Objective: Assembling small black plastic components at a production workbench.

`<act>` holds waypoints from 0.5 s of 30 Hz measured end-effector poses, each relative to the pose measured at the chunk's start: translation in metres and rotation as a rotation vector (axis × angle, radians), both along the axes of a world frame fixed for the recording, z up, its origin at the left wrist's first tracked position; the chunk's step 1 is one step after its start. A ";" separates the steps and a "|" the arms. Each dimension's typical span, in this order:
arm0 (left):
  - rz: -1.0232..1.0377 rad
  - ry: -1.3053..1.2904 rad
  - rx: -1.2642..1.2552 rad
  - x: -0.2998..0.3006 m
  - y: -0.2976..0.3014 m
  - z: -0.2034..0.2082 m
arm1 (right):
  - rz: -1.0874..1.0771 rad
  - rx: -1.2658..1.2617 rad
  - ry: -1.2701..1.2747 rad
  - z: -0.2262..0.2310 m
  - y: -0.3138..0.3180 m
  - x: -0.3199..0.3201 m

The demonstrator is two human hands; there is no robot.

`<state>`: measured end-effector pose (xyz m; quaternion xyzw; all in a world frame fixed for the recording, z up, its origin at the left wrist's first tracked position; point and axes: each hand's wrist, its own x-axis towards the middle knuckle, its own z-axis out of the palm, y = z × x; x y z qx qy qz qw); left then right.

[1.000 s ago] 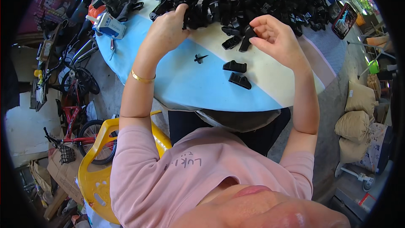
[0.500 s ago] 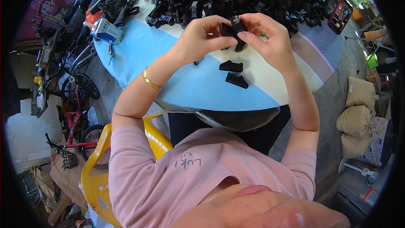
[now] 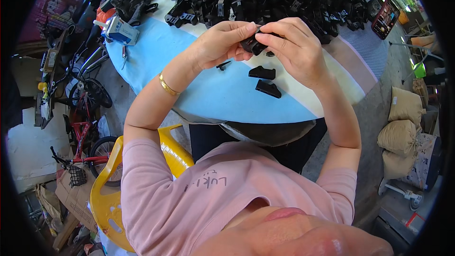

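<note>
Above the table, my left hand (image 3: 222, 45) is closed around a black plastic part (image 3: 252, 45), thumb on top and fingers below. My right hand (image 3: 301, 52) meets it from the other side, its fingers bent and the fingertips pinched at the part's upper edge. Whether a smaller piece sits between those fingertips is hidden. Nearer to me, two black wedge-shaped plastic pieces (image 3: 268, 89) lie one in front of the other on the cloth. A small thin black piece (image 3: 223, 65) rests below my left hand.
A large heap of black plastic parts (image 3: 265, 0) covers the table's far side. At the left are a blue-white carton (image 3: 121, 32), dark gloves (image 3: 130, 7) and a small metal tool (image 3: 124, 52). A phone (image 3: 386, 19) stands at the right. A yellow chair (image 3: 106, 204) is beside me.
My hands have turned the black part to a lower, flatter angle. My right fingers have shifted from round its side to its top edge. The small thin piece is now more visible.
</note>
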<state>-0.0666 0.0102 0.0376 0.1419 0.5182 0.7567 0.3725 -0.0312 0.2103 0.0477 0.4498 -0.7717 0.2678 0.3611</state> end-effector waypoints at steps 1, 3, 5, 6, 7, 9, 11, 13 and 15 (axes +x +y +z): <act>-0.001 0.004 -0.033 0.000 0.000 -0.002 | 0.001 0.001 -0.001 -0.001 0.000 0.000; -0.001 0.007 -0.066 0.001 0.000 -0.003 | -0.022 0.013 0.038 -0.004 0.001 0.000; 0.021 0.192 -0.171 0.005 0.003 0.002 | -0.042 -0.020 -0.033 -0.012 0.000 0.003; 0.024 0.192 -0.169 0.008 0.003 0.005 | -0.060 -0.053 -0.101 -0.014 -0.001 0.004; 0.001 0.161 -0.145 0.010 0.004 0.009 | -0.058 -0.050 -0.102 -0.013 -0.001 0.006; -0.023 0.131 -0.121 0.012 0.003 0.009 | -0.075 -0.036 -0.139 -0.011 -0.003 0.008; -0.102 0.558 -0.381 0.011 0.000 0.005 | -0.068 0.017 -0.079 -0.011 -0.002 0.006; -0.084 0.519 -0.421 0.014 0.001 0.005 | -0.061 0.072 -0.020 -0.010 -0.001 0.006; -0.058 0.554 -0.430 0.015 0.002 0.008 | -0.007 -0.002 -0.179 -0.007 -0.003 0.006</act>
